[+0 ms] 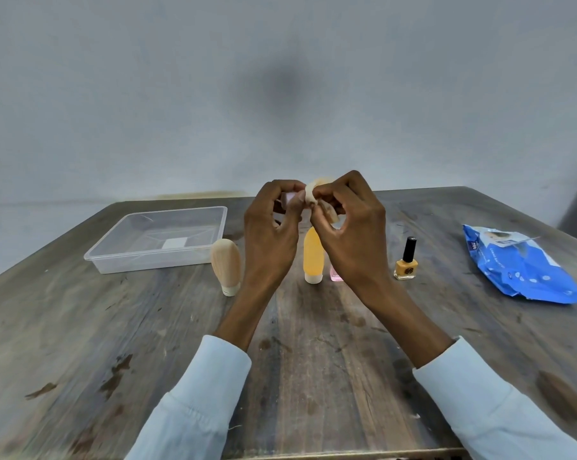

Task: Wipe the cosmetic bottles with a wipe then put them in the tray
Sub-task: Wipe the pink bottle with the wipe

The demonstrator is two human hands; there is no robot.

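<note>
A: Layout on the bench point(313, 376)?
B: Tray point(154, 257) far left. Ribbed tube point(226, 265) just right of its near corner, standing cap down.
A: Centre?
B: Smooth tube point(311, 257), cap down, with a small bottle point(336, 275) just beside it on the right, mostly hidden behind the right hand point(350, 227).
A: Right side?
B: Nail polish bottle point(405, 260) upright, right of centre. Wipes pack point(523, 263) lying further right, near the edge.
A: Hands?
B: Left hand point(270, 234) and right hand raised together above the centre tube, a small item point(288, 198) and a wipe point(315, 192) between them.
</note>
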